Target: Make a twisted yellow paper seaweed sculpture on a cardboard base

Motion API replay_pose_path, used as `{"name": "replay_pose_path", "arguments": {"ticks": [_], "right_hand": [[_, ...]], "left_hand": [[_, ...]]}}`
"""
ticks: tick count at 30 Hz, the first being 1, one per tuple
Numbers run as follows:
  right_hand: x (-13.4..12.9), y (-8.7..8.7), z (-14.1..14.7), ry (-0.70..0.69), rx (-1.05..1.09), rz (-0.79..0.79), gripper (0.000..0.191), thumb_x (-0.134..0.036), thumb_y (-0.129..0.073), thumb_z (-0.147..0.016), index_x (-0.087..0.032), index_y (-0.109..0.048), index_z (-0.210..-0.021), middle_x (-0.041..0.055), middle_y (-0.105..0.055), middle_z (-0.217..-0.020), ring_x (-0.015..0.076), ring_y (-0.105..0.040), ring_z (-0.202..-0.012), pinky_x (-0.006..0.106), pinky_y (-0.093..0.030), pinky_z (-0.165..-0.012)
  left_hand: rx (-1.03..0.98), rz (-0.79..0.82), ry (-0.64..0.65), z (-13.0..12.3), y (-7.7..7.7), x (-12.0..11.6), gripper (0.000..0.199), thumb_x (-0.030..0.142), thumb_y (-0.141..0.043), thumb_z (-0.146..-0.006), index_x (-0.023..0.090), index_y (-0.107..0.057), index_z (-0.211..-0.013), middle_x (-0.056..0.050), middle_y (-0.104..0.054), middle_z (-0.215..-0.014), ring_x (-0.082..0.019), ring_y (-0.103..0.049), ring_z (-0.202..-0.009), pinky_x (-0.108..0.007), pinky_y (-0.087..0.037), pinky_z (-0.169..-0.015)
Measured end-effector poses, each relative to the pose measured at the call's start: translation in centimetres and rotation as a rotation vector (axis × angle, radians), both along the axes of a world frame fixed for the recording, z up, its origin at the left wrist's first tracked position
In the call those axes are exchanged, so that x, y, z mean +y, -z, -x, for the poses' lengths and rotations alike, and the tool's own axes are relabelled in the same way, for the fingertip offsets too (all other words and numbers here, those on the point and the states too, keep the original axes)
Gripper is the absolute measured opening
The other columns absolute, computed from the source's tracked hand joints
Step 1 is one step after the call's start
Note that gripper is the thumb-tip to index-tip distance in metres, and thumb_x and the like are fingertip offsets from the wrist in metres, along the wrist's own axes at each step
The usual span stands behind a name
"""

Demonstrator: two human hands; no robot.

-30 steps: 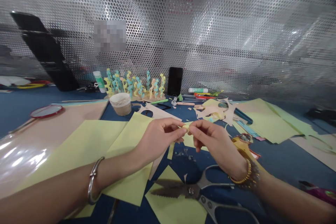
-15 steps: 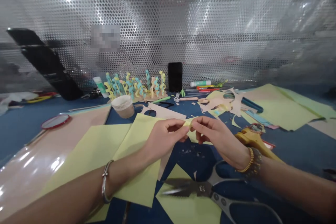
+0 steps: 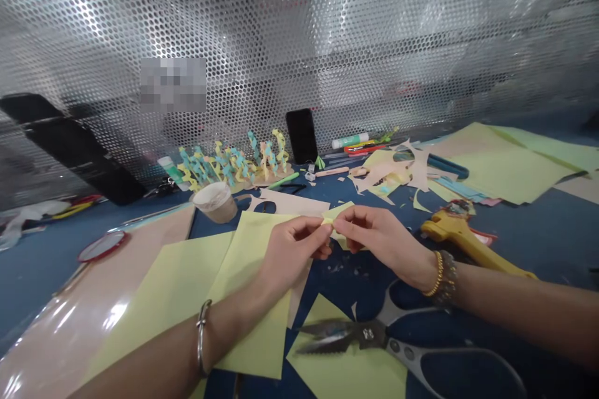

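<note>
Between my fingertips is a small piece of yellow paper [image 3: 328, 222], mostly covered by the fingers. My left hand [image 3: 292, 252] pinches it from the left, and my right hand [image 3: 381, 240] pinches it from the right, the two hands almost touching. Under the left wrist lie yellow paper sheets [image 3: 255, 324]. Closer to me, grey-handled scissors [image 3: 369, 333] rest with parted blades on another yellow sheet [image 3: 355, 374]. A yellow hot glue gun [image 3: 449, 230] lies beyond my right wrist.
At the back stand curly blue and yellow paper strips [image 3: 229, 162] on a base, near a paper cup [image 3: 215, 202] and a black phone [image 3: 302, 135]. A magnifying glass [image 3: 103, 245] lies left. Paper scraps [image 3: 393, 171] and a glue stick [image 3: 350, 141] are at back right.
The view has tilted slightly. Both hands stay at nearly the same place over the table, still pinching the yellow paper, with the fingers shifted a little.
</note>
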State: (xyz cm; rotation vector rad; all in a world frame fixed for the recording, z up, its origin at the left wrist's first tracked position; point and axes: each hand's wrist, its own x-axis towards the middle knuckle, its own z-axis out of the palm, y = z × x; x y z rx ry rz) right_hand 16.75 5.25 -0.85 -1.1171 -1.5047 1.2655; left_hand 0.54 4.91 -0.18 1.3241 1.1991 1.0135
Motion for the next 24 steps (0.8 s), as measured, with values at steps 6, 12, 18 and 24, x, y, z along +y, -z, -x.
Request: {"name": "replay_pose_path", "arguments": {"ticks": [6,12,18,24], "right_hand": [[-0.08,0.17,0.20,-0.019,0.119,0.094,0.029,-0.046,-0.059,-0.078,-0.017,-0.055,-0.076,-0.0027,-0.055,-0.064,0.0096,-0.051,-0.052,0.025,-0.044,-0.053],[-0.14,0.27,0.39,-0.027,0.065,0.037,0.028,-0.046,-0.056,-0.081,-0.018,-0.053,-0.076,-0.0037,-0.054,-0.062,0.0100,-0.051,-0.054,0.025,-0.043,-0.054],[-0.12,0.56,0.31,-0.041,-0.026,-0.027,0.025,-0.042,-0.052,-0.085,-0.018,-0.053,-0.079,-0.0038,-0.053,-0.061,0.0108,-0.051,-0.055,0.025,-0.041,-0.056],[-0.08,0.69,0.34,-0.039,-0.036,-0.041,0.025,-0.042,-0.051,-0.086,-0.018,-0.053,-0.079,-0.0034,-0.053,-0.061,0.0115,-0.051,-0.056,0.026,-0.041,-0.056]], "left_hand": [[-0.028,0.045,0.013,0.09,0.06,-0.09,0.025,0.037,-0.069,-0.074,0.014,-0.071,-0.083,-0.001,-0.065,-0.063,-0.013,-0.062,-0.059,-0.025,-0.055,-0.060],[0.030,-0.008,-0.022,0.25,0.23,0.04,0.023,0.037,-0.068,-0.074,0.015,-0.071,-0.078,0.001,-0.062,-0.056,-0.010,-0.057,-0.052,-0.023,-0.051,-0.055],[0.037,-0.039,0.005,0.33,0.52,0.20,0.028,0.035,-0.069,-0.074,0.017,-0.071,-0.095,0.004,-0.058,-0.054,-0.009,-0.054,-0.046,-0.020,-0.046,-0.047],[0.051,0.008,-0.006,0.24,0.21,0.06,0.024,0.038,-0.068,-0.075,0.016,-0.070,-0.085,-0.001,-0.067,-0.068,-0.010,-0.061,-0.049,-0.018,-0.047,-0.045]]}}
